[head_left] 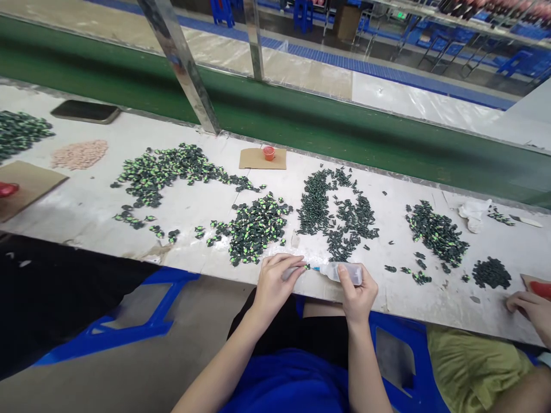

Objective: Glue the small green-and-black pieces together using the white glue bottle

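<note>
Pinched in the fingers of my left hand (278,281) is a small dark green and lime piece (307,267). My right hand (359,289) grips a translucent squeeze bottle (348,273) lying nearly level. Its thin blue tip (316,268) points left and is at or very near the small piece; whether they touch I cannot tell. Just beyond my left hand lies a pile of dark green and lime pieces (253,229). Past the bottle sits a pile of small dark oblong pieces (316,203).
Further piles lie left (167,169) and right (437,232) on the white table (206,201). A red cup (269,152) stands on cardboard (249,159) near a green conveyor belt (344,132). A metal post (185,69) rises behind. At right rests a co-worker's hand (531,310).
</note>
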Tool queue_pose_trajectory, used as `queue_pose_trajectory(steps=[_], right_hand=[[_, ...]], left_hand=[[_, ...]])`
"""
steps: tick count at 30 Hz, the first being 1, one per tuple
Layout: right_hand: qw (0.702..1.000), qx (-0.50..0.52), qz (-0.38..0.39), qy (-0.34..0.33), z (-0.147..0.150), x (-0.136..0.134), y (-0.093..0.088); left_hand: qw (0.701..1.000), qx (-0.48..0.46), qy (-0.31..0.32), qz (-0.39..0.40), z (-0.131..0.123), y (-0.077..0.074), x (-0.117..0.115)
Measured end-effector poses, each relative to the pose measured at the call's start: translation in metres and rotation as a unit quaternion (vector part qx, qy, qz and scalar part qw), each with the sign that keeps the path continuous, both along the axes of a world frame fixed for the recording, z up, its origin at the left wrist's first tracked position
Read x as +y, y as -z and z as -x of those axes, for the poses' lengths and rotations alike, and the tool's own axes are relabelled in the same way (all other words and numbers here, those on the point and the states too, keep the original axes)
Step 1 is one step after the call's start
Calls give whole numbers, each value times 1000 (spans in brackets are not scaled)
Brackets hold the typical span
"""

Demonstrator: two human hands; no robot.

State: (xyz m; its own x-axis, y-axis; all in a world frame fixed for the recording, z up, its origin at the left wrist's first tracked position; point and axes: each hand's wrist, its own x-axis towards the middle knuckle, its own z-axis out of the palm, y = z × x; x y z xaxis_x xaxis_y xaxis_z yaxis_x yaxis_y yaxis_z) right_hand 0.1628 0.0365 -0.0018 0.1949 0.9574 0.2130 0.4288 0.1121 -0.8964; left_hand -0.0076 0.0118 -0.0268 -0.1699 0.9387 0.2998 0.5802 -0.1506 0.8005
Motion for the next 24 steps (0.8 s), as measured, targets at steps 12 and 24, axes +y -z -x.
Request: queue_pose_trajectory(steps=[12, 24], right_hand=[[974, 144, -67, 159, -25, 6, 4], [978, -20, -53, 200, -43, 19, 5]], left_hand=[[1000, 5, 18, -10, 4, -1, 0], [999, 34, 15, -31, 1, 1, 0]])
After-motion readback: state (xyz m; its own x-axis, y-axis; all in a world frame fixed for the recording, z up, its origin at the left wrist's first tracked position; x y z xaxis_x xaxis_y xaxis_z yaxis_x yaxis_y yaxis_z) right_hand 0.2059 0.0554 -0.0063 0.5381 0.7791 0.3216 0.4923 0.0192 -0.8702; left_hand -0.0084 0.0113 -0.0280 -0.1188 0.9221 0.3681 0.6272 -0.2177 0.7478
